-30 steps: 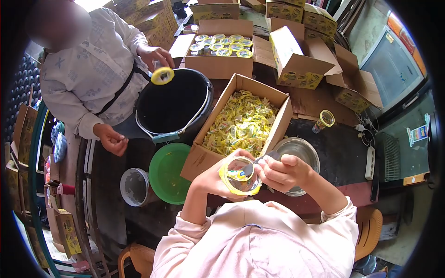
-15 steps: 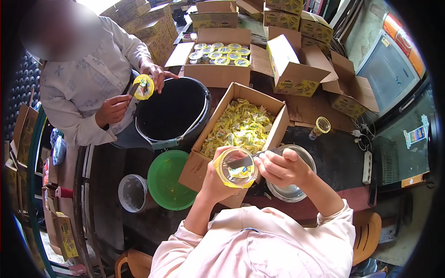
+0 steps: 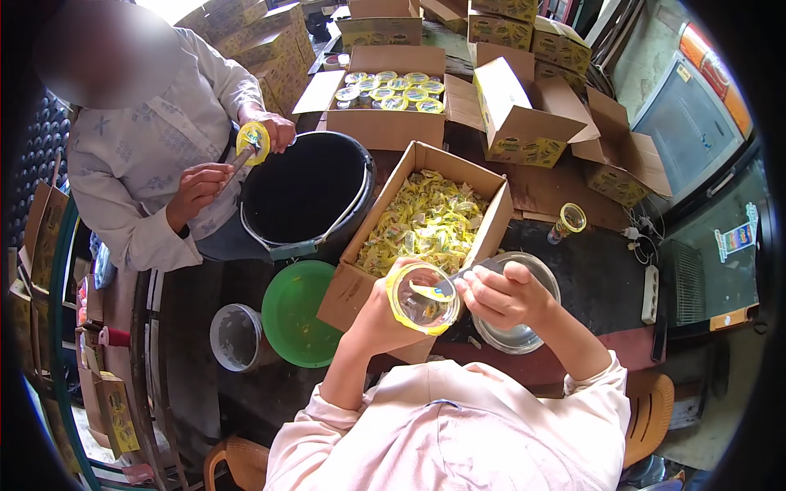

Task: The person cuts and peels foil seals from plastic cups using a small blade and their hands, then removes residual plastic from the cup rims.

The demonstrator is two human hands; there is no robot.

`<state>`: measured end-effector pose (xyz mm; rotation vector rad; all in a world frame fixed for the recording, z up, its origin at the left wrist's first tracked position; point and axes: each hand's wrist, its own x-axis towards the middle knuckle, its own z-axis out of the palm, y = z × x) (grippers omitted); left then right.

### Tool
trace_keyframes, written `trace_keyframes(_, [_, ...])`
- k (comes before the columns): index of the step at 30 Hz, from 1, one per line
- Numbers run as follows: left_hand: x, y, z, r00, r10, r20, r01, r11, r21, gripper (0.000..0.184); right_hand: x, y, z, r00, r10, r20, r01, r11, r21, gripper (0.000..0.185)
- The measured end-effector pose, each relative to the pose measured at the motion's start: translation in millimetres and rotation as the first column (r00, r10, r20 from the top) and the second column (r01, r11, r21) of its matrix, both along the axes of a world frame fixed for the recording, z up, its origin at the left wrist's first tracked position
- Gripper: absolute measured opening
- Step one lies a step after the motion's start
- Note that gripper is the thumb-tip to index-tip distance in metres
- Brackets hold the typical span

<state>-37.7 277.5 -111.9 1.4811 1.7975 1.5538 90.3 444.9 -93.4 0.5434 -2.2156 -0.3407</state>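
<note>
My left hand point(image 3: 386, 315) is wrapped round a clear round container point(image 3: 422, 299) with a yellow rim, its open mouth facing up. In my right hand point(image 3: 503, 296), a flat dark blade point(image 3: 468, 275) is pinched between the fingers, its tip reaching inside the container near a small yellow-and-white piece. Both hands are just in front of the cardboard box of yellow wrappers point(image 3: 426, 225). A round metal bowl point(image 3: 524, 337) lies partly hidden beneath my right hand.
Across the table a person point(image 3: 155, 155) holds another yellow-rimmed container point(image 3: 253, 144) beside a black bucket point(image 3: 360, 214). A green basin point(image 3: 299, 315), a grey bucket point(image 3: 237, 337), a carton of containers point(image 3: 385, 127) and a standing container point(image 3: 566, 222) are around.
The blade in my right hand has shifted within the container, and the small piece inside sits differently. The other person has brought a container and a blade together above the black bucket's left side.
</note>
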Motion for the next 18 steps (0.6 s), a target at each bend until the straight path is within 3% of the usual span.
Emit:
trace_keyframes(2, [0.4, -0.3, -0.5, 0.999, -0.025, 0.028, 0.026, 1.0, -0.008, 0.048, 0.9, -1.1, 2.8, 0.999, 0.006, 0.034, -0.007, 1.0, 0.021, 0.008])
trace_keyframes(3, [2.4, -0.1, 1.5, 0.97, -0.074, 0.233, 0.091, 0.994, -0.064, 0.051, 1.0, -1.9, 3.6, 0.999, 0.008, 0.051, -0.009, 1.0, 0.03, 0.008])
trace_keyframes(4, [5.0, -1.5, -1.4, 0.945, -0.124, 0.301, 0.145, 0.988, -0.05, 0.055, -0.3, -1.4, 3.3, 0.999, 0.007, 0.033, -0.008, 1.0, 0.026, 0.007])
trace_keyframes(9, [-5.6, -3.6, 3.4, 0.955, -0.242, 0.172, 0.251, 0.968, -0.031, 0.056, 0.5, -1.0, 2.9, 0.999, 0.019, 0.038, -0.02, 0.999, 0.027, 0.005])
trace_keyframes(18, [-13.9, -9.3, 2.8, 0.868, -0.177, 0.464, 0.217, 0.976, -0.033, 0.062, 4.5, 8.4, 8.1, 0.992, -0.103, 0.067, 0.11, 0.988, -0.106, 0.007])
